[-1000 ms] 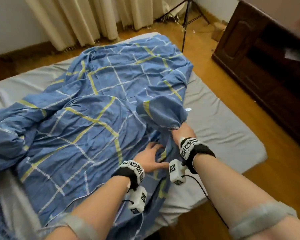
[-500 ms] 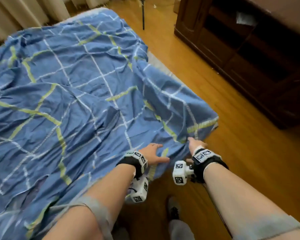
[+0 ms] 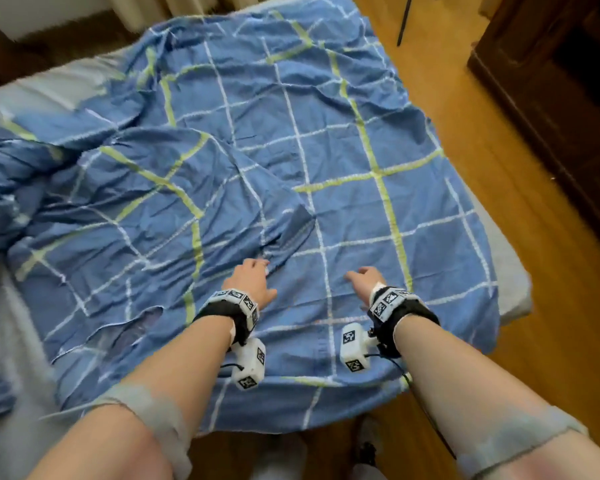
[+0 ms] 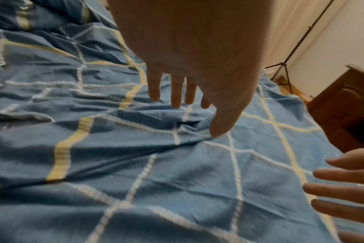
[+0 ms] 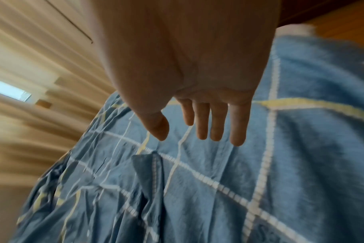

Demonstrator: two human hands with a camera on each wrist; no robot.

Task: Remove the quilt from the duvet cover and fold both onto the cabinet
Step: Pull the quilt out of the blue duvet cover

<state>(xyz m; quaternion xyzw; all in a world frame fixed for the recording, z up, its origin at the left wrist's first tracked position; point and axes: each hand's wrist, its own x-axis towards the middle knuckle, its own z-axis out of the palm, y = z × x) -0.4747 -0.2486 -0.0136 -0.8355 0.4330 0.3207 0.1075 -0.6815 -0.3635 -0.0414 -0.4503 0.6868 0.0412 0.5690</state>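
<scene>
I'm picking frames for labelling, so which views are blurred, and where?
Head view: motion smear at the left edge and forearms; duvet cover middle fairly sharp. Left wrist view: dim, soft foreground, left hand readable. Right wrist view: curtains streaked, right side smeared; right hand clear.

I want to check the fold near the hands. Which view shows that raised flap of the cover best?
The head view: the raised flap shows whole on the duvet cover, just beyond the left hand. The right wrist view shows it near but blurred; the left wrist view only a crease.
</scene>
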